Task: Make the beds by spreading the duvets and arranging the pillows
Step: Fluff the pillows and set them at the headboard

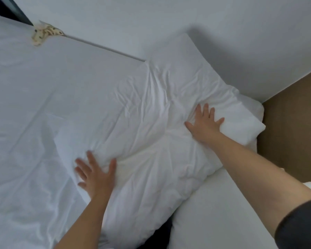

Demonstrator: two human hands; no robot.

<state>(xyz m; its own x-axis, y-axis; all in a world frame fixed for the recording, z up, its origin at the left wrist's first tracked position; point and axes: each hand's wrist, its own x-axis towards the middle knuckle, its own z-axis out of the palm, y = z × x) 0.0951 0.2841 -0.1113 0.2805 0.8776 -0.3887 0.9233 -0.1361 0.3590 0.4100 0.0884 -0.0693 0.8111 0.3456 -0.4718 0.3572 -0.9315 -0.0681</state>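
the pillow (147,133) lies on the bed at its head end, close against the pale wall (223,33). its creased white case is puffed up between our two hands. we judge it light, soft and quick to sag, and the cotton case will slide a little over the filling. it is best taken at the two short ends or by the corners, never pinched in the middle, where only loose cloth would come up. its long axis runs on a slant, from the lower left of the view up to the right, and the far end points to the corner where the wall meets a brown surface (294,133).

our left hand (95,175) presses the near-left end and our right hand (206,121) presses the far-right part. each grip is wide, fingers spread flat, holding nothing.

a second pillow (178,53) shows behind it against the wall, partly covered. to the left spreads the rumpled white duvet (25,126). a patterned cloth (43,34) is bunched at its far edge. at lower right lies a smooth white bulk (214,212); we cannot tell whether it is a mattress or a pillow.
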